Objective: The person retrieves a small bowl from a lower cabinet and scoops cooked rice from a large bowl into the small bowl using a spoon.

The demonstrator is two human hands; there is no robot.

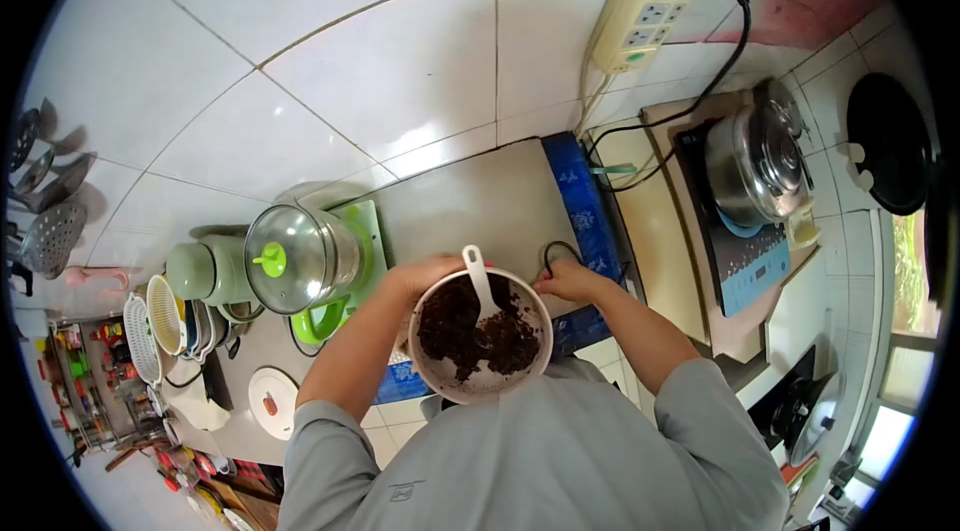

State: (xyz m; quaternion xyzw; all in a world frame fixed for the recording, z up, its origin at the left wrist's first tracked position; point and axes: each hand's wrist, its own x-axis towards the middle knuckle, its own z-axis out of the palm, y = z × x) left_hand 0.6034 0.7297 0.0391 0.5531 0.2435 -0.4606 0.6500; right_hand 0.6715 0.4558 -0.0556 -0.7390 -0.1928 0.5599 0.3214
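A white bowl (482, 393) is tipped toward me in front of my chest. Dark brown, crumbly stuff (458, 333) lies inside, and a white spoon (481, 281) leans in it with its handle over the far rim. My left hand (430, 276) grips the bowl at its upper left rim. To the right of the bowl, my right hand (570, 281) has its fingers closed at a thin black loop (562, 249) above the counter; the rest of that item is hidden.
A green pot with a glass lid (290, 259) stands left on the counter (470, 196). Right of the blue-patterned edge (575, 191), a steel pot (745, 166) sits on an induction cooker (752, 276). A black cord (735, 56) runs from the power strip (655, 1).
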